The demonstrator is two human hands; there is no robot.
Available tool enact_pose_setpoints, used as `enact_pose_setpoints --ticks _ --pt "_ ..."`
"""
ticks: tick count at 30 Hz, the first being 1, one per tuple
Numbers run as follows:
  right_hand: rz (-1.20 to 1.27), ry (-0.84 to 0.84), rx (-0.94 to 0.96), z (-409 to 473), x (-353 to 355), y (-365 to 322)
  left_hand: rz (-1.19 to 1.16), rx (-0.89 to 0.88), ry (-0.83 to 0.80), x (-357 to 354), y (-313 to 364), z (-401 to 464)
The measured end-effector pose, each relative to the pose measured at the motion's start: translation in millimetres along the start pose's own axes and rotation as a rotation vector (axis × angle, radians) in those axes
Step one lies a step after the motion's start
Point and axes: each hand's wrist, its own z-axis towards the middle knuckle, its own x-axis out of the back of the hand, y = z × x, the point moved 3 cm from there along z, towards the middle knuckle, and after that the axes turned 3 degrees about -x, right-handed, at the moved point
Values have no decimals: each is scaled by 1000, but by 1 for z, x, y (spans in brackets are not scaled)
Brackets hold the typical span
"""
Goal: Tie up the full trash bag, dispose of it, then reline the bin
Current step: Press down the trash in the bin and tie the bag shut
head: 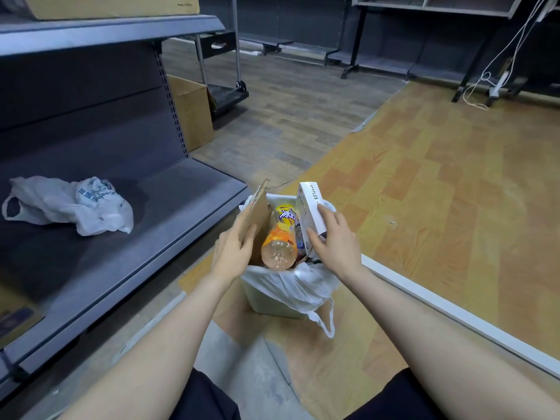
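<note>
Bin: a small white plastic trash bin [266,301] sat on the floor right in front of the person, just beside the low grey metal shelf [169,189].

Bag: the thin white plastic trash bag [291,286] lined it, top edge folded out over the rim, one loop handle [325,321] dangling down the near side. Not tied yet.

Load: stuffed past the rim. A flat brown cardboard piece [254,213] stood up on the left, a clear plastic bottle with an orange label [280,237] lay bottom-end toward the camera in the middle, and a white box printed STAPLES [312,213] stuck up on the right.

Left hand: the left hand [233,250] had its fingers wrapped round the lower edge of the cardboard, gripping it.

Right hand: the right hand [333,241] was clamped on the lower end of the box, thumb on the front face and fingers across the side.

Handling, my guess: light stuff overall, mostly an empty-looking bottle and card. The film looked flimsy and slippery, though, and those stiff corners could poke right through it.

Where to grab: honestly I'd push the tall bits down first, then peel the rim free and take both loop handles. The second one wasn't visible.

Spare: a crumpled white plastic carrier bag with blue print [75,204] lay on the shelf, probably the new liner.
</note>
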Motion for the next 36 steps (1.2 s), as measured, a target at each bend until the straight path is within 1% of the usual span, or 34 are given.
enact_pose_setpoints --ticks 1,3,5,7,9,12,15,16,17,19,20,21,23,25,30,32,34,35,36 --pt "-6 -8 3 -1 -1 -1 101 5 2 -3 2 3" --pt "-17 -14 12 -1 -3 -3 251 40 -59 -11 5 12" --pt "-24 -13 4 -1 -3 -3 334 81 -138 -22 3 22" --pt "-18 -17 -17 0 -3 0 404 105 -250 -37 -4 26" --pt "-27 -27 -16 1 -3 3 430 151 -340 -48 -11 30" --pt "-29 -37 -31 2 -3 7 417 193 -431 -56 -13 43" --pt "-29 -51 -35 2 -5 9 387 198 -512 -51 -8 45" --pt "-27 -49 -35 2 -5 9 370 183 -492 -46 -5 42" --pt "-22 -43 -36 2 -5 10 372 140 -424 -39 1 40" --pt "-10 -29 -36 3 -5 10 432 -14 -233 -26 16 38" --pt "-5 -22 -32 3 -5 10 463 -103 -166 -22 24 39" --pt "-3 -20 -29 3 -5 9 507 -181 -132 -20 30 40" --pt "-7 -24 -24 3 -6 8 665 -252 -156 -23 34 44" --pt "-32 -26 -6 3 -7 7 780 -236 -220 -30 30 49" --pt "-155 -65 68 0 -11 1 831 -205 -329 -43 18 53" --pt "-172 -72 76 -1 -12 -1 775 -192 -362 -41 18 55" --pt "-159 -81 58 -1 -12 -3 641 -132 -361 -33 21 57" --pt "-154 -79 50 -1 -12 -4 559 -107 -317 -28 24 54" --pt "-151 -68 40 -1 -11 -4 499 -124 -238 -23 28 49"
